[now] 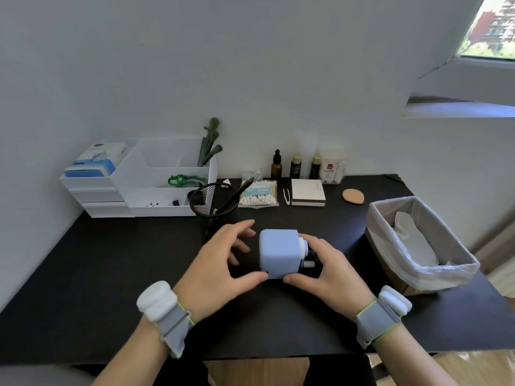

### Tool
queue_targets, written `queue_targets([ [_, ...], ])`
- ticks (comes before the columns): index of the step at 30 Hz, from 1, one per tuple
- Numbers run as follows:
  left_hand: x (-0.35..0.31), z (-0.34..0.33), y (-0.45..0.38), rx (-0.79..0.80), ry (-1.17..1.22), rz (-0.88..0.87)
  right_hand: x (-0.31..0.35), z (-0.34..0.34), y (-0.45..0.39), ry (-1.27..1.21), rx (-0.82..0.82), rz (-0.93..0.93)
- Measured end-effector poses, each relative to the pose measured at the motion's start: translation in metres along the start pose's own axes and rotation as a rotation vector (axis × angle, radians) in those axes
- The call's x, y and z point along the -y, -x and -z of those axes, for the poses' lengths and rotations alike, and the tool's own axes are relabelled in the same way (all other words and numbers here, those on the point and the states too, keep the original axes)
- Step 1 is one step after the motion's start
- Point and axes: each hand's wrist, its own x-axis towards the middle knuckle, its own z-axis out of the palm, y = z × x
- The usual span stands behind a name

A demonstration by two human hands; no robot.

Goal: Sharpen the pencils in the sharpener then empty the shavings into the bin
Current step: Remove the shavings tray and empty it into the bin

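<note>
A light blue pencil sharpener (278, 252) stands on the black desk (111, 274), its white crank end facing right. My right hand (331, 268) cups that crank side, thumb against the lower front edge and fingers curled behind. My left hand (217, 263) hovers at the sharpener's left with fingers spread; only its thumb tip touches the bottom front corner. A dark pencil (234, 196) leans in a black mesh cup (206, 201) just behind my left hand. The bin (395, 257), a box lined with a clear bag, sits at the right with white paper inside.
A white desk organiser (133, 190) stands at the back left against the wall. Behind the sharpener lie a cotton swab pack (259, 193), tweezers (286, 195), a white box (308, 192) and small bottles (276, 165). The desk's front edge runs just below my wrists.
</note>
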Motion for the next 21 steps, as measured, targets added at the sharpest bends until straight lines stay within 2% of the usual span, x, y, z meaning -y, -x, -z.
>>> queue_targets([
  [5,0.016,-0.018,-0.002,0.125,-0.026,0.092,-0.003,-0.001,-0.001,0.000,0.003,-0.009],
  [13,0.019,-0.023,-0.006,0.103,-0.033,0.164,-0.004,0.001,-0.001,-0.004,-0.001,-0.009],
  [21,0.024,-0.024,-0.005,0.096,-0.021,0.165,-0.002,0.001,-0.001,-0.020,0.000,-0.006],
])
